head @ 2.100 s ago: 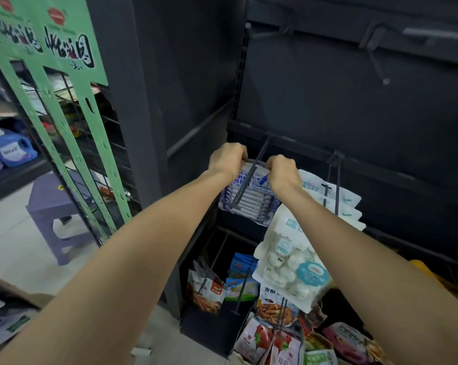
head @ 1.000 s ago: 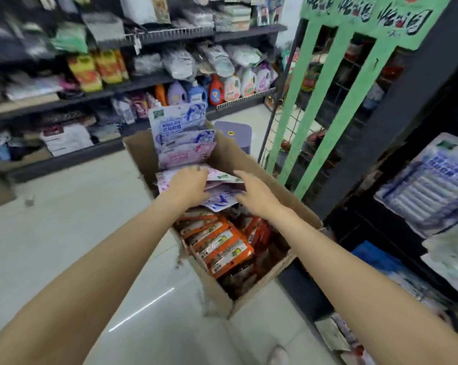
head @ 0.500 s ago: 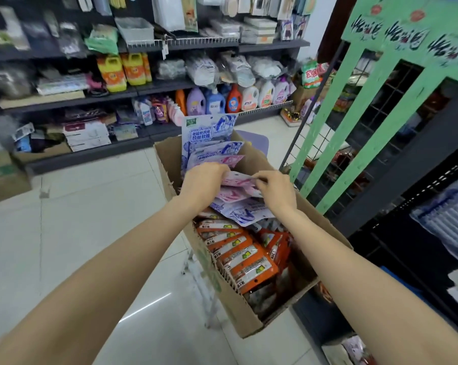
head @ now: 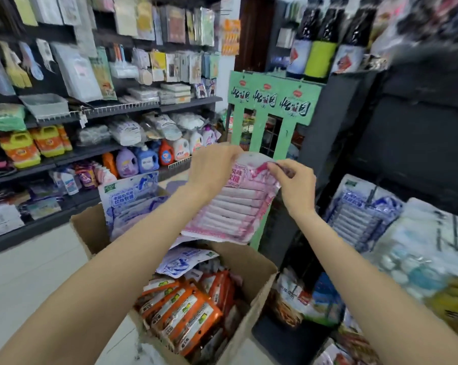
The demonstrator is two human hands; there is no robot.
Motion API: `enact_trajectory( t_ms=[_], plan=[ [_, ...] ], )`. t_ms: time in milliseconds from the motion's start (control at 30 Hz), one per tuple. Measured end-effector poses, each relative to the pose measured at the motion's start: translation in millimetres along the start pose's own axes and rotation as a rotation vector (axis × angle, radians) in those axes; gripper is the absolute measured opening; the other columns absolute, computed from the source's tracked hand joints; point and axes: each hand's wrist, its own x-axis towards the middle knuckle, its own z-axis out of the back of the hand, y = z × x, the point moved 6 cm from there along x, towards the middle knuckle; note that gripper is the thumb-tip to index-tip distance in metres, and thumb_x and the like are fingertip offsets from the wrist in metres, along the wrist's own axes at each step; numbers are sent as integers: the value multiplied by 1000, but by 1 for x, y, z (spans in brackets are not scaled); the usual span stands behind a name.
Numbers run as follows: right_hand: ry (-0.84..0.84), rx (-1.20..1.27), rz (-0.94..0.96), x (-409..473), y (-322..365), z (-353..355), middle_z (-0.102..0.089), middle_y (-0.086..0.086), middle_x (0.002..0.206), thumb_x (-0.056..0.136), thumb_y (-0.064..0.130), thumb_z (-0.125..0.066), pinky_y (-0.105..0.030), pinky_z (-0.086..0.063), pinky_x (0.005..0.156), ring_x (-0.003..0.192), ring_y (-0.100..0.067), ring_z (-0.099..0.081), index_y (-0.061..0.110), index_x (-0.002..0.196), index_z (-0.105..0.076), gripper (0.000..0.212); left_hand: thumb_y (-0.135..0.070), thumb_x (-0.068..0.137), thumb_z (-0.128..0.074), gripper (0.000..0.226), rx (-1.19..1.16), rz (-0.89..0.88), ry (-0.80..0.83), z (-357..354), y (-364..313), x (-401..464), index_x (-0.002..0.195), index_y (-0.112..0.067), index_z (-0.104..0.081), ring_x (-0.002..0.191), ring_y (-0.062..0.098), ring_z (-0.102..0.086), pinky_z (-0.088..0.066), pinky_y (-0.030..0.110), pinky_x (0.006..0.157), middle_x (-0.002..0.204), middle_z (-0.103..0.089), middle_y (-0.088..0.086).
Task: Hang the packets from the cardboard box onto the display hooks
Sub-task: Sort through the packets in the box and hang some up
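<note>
A pink-and-white packet [head: 238,206] hangs in the air above the open cardboard box [head: 251,262]. My left hand [head: 212,167] grips its top left edge and my right hand [head: 296,185] pinches its top right corner. Blue-and-white packets [head: 128,201] stand at the box's back, one more [head: 183,259] lies flat inside, and orange packets [head: 183,309] fill its front. On the dark display at right, a blue packet [head: 359,212] hangs on a hook, beside white packets [head: 422,248].
A green cardboard rack [head: 270,106] stands behind the box. Shelves of detergent bottles [head: 154,156] and hanging goods line the far wall. Pale tiled floor [head: 25,275] lies to the left. Snack packets [head: 301,301] hang low on the dark display.
Both hands have lifted the pink packet up out of the box, where they were sorting half a second ago. The view has swung right, back toward the dark display.
</note>
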Motion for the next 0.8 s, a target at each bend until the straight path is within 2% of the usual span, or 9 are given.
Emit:
enact_trajectory(
  t_ms=[133, 267, 400, 500, 600, 733, 800],
  plan=[
    [-148, 6, -5, 9, -18, 70, -48, 6, 56, 88, 25, -67, -18, -29, 53, 54, -1, -34, 16, 76, -69, 15, -5, 94, -43, 23, -113, -140, -17, -16, -61, 33, 90, -11, -65, 77, 28, -58, -40, 31, 68, 80, -64, 6],
    [-160, -57, -44, 11, -40, 125, -56, 4, 62, 88, 24, -66, -13, -31, 54, 56, 1, -40, 14, 74, -68, 17, -5, 94, -42, 30, -193, -172, 69, -51, -113, 50, 108, -15, -67, 92, 33, -62, -47, 39, 77, 100, -69, 10],
    [-125, -107, -121, 10, -78, 157, -61, 4, 64, 88, 21, -65, -11, -37, 59, 58, 5, -48, 9, 69, -66, 22, -5, 93, -41, 29, -213, -171, 195, -98, -145, 54, 101, -16, -67, 84, 33, -61, -49, 40, 73, 90, -69, 8],
    [-77, -180, -155, 3, -111, 169, -65, -1, 66, 87, 24, -65, -27, -45, 67, 63, -3, -53, 10, 68, -69, 24, -8, 94, -42, 27, -205, -176, 299, -136, -159, 51, 99, -19, -66, 87, 33, -61, -49, 38, 72, 90, -69, 9],
    [-7, -237, -213, -8, -148, 180, -68, 7, 71, 89, 30, -64, -24, -49, 72, 69, -2, -61, 15, 76, -73, 22, -11, 94, -45, 25, -242, -181, 417, -177, -176, 44, 101, -24, -66, 90, 34, -62, -51, 39, 75, 92, -70, 10],
    [113, -432, -284, -16, -192, 188, -70, 4, 75, 91, 34, -60, -30, -48, 65, 69, -9, -62, 15, 83, -75, 25, -12, 94, -48, 22, -278, -148, 553, -228, -193, 34, 98, -21, -68, 89, 33, -63, -45, 34, 72, 93, -70, 9],
    [125, -512, -328, -16, -208, 194, -69, 1, 71, 92, 37, -59, -29, -44, 58, 61, -10, -58, 14, 83, -74, 29, -12, 93, -51, 20, -362, -116, 603, -248, -201, 34, 95, -17, -70, 86, 33, -64, -48, 36, 73, 89, -70, 10]
  ],
)
